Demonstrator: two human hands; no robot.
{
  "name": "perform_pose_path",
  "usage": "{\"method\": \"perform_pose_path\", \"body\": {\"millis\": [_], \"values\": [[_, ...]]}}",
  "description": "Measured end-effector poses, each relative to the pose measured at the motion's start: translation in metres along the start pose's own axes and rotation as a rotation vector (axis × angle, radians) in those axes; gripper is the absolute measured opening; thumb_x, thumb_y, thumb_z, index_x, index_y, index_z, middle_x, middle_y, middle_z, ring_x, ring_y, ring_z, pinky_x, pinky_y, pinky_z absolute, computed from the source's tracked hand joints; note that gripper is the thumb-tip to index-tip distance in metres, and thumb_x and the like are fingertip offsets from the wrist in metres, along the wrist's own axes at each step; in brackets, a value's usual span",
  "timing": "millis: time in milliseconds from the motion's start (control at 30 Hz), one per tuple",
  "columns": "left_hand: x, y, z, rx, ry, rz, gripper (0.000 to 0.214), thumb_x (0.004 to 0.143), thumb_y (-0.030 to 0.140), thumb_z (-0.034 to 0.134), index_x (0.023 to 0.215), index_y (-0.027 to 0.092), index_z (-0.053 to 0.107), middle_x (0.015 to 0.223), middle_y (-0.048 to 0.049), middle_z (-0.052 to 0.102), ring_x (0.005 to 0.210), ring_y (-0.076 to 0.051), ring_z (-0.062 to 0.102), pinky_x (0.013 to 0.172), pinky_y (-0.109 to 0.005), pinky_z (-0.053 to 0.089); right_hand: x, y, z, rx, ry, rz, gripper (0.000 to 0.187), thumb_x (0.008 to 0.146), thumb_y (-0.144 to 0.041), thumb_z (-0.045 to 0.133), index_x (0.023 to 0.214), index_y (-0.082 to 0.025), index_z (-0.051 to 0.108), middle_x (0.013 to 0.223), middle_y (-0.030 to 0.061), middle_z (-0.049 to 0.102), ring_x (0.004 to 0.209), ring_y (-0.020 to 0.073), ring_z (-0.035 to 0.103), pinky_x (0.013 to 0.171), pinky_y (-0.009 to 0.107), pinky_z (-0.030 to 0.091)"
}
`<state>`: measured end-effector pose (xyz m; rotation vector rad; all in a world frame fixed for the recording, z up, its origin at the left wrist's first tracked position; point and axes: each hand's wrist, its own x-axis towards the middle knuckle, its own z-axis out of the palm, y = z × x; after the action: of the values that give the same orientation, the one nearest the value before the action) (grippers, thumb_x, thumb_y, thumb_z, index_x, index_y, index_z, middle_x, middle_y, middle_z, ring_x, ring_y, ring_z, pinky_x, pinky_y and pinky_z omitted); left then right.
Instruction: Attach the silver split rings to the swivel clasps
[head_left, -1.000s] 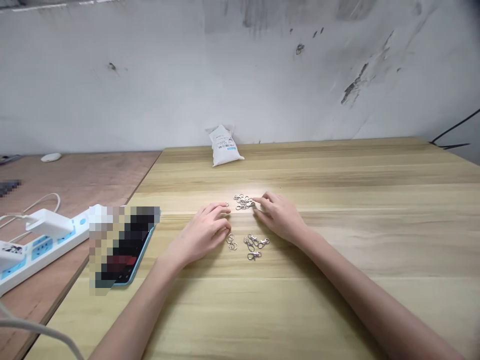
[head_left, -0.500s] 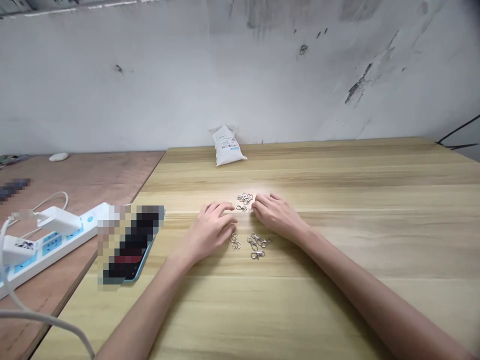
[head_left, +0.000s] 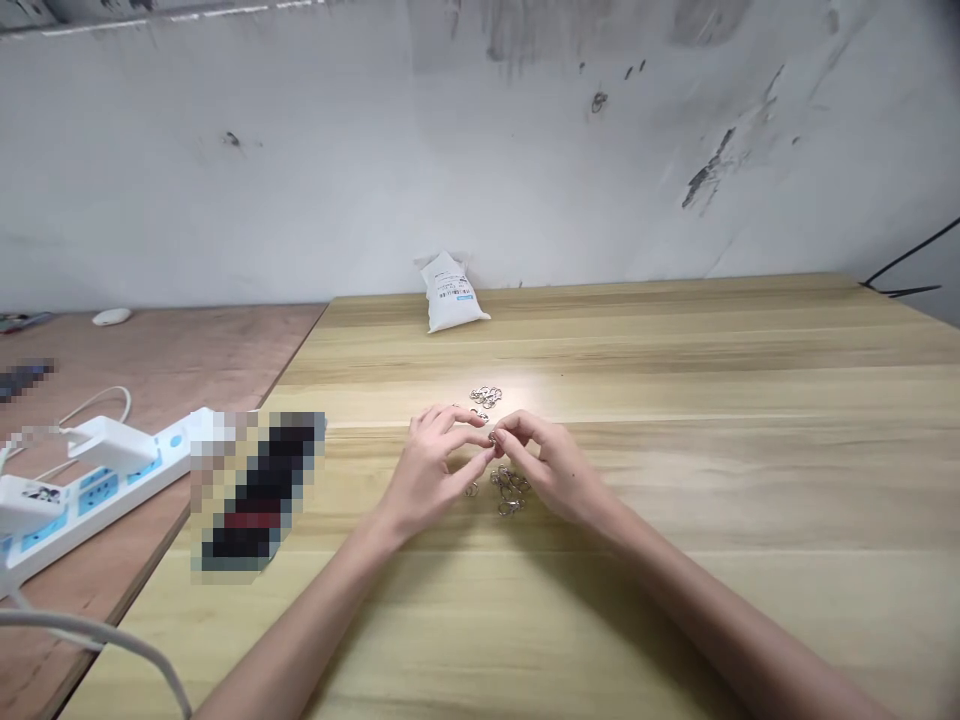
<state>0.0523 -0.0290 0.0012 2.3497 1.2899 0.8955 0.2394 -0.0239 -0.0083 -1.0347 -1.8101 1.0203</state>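
Wooden table [head_left: 675, 470] bears metal clasps [head_left: 511, 491], rings [head_left: 486, 397], white bag [head_left: 450, 293].

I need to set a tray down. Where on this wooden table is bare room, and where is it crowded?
Bare: the table right of the right hand, and the band between the white bag and the ring pile. Crowded: the middle, where the left hand and right hand pinch a metal piece beside the clasps, and the left edge by the phone.
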Motion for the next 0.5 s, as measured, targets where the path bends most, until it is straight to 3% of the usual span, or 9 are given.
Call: {"method": "perform_pose_path", "body": {"millis": [300, 500], "values": [[0.0008, 0.0045, 0.0031, -0.226, 0.005, -0.228, 0.01, 0.088, 0.027, 0.063, 0.082, 0.024, 0.071, 0.109, -0.0038, 0.066, 0.113, -0.024, 0.056, 0.103, -0.048, 0.039, -0.0039, 0.0001, 0.0046, 0.206, -0.004, 0.079, 0.021, 0.093, -0.036, 0.056, 0.095, -0.019, 0.068, 0.091, 0.0062, 0.073, 0.081, 0.0178, 0.069, 0.065, 0.028, 0.056], [0.0007, -0.0014, 0.0049, -0.365, 0.019, -0.29, 0.01, 0.087, 0.024, 0.063, 0.079, 0.021, 0.069, 0.109, -0.0054, 0.065, 0.112, -0.023, 0.058, 0.104, -0.046, 0.042, -0.0063, 0.0012, 0.0082, 0.22, 0.023, 0.067, 0.016, 0.09, -0.033, 0.06, 0.097, -0.021, 0.069, 0.097, 0.0064, 0.074, 0.088, 0.0193, 0.071, 0.07, 0.031, 0.059]]}}
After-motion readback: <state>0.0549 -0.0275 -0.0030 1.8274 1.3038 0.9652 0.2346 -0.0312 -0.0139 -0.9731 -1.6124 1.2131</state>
